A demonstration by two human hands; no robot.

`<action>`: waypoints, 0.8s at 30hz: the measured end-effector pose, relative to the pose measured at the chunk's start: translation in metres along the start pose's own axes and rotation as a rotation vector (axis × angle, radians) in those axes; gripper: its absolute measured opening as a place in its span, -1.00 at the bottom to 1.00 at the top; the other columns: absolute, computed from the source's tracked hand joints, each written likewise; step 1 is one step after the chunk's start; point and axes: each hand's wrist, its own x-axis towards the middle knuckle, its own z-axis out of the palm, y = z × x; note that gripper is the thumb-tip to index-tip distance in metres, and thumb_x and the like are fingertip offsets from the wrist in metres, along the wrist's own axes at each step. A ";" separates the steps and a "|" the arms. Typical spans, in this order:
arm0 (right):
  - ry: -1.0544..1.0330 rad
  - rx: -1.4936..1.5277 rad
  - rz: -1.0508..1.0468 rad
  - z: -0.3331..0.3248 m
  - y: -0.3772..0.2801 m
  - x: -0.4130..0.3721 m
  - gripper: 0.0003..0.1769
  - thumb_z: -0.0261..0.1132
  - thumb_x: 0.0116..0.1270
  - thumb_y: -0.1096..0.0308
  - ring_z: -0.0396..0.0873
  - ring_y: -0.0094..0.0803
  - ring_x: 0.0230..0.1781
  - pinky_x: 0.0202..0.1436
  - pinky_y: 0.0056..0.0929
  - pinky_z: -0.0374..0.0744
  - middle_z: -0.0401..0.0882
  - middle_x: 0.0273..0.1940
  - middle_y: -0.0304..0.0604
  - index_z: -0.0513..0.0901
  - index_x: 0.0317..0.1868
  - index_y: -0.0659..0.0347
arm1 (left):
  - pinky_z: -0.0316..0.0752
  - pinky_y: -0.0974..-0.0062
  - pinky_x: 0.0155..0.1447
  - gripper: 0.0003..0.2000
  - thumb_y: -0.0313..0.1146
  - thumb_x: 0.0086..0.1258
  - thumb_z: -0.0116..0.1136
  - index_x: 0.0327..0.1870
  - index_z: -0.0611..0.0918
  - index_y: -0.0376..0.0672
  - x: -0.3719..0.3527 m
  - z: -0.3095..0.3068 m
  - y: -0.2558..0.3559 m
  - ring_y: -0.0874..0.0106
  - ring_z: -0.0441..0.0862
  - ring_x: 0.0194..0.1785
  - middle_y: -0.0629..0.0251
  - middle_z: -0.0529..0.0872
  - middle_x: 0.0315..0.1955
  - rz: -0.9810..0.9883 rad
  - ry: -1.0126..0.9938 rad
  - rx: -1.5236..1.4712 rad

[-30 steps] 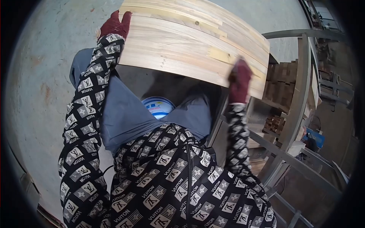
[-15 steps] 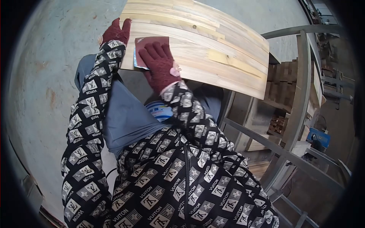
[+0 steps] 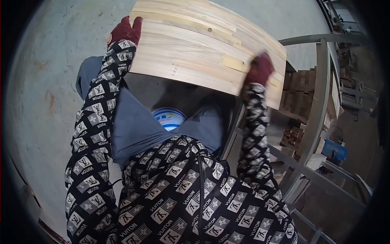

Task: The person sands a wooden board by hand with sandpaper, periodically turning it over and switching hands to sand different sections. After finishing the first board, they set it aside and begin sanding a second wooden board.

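A pale wooden panel [image 3: 183, 49] made of joined strips lies across in front of my knees. My left hand [image 3: 125, 32], in a dark red glove, grips the panel's left end, with thumb and fingers at its edge. Near the panel's right end is my right hand [image 3: 260, 70], also gloved and smeared by motion. Its fingers and whatever lies beneath them cannot be made out. The sandpaper sheet is not visible now.
Metal frame bars [image 3: 321, 85] stand at the right, with stacked wood blocks [image 3: 299, 91] behind them. A blue box [image 3: 335, 149] lies farther right. Between my legs is a white and blue bucket [image 3: 168, 118]. Grey floor [image 3: 48, 81] extends at the left.
My right hand has moved right along the panel from near its left part to its right end. The brown sandpaper has gone from view. My left hand has stayed at the left end.
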 end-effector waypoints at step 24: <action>-0.051 0.450 -0.028 -0.005 -0.107 -0.040 -0.52 0.21 0.39 0.46 0.35 0.06 0.44 0.61 -0.09 0.14 0.52 0.29 0.17 0.54 0.30 0.36 | 0.54 0.13 0.24 -0.55 -0.02 0.61 -0.14 0.40 0.39 0.03 0.000 -0.008 0.001 -0.01 0.63 0.20 -0.08 0.54 0.28 0.020 -0.134 0.087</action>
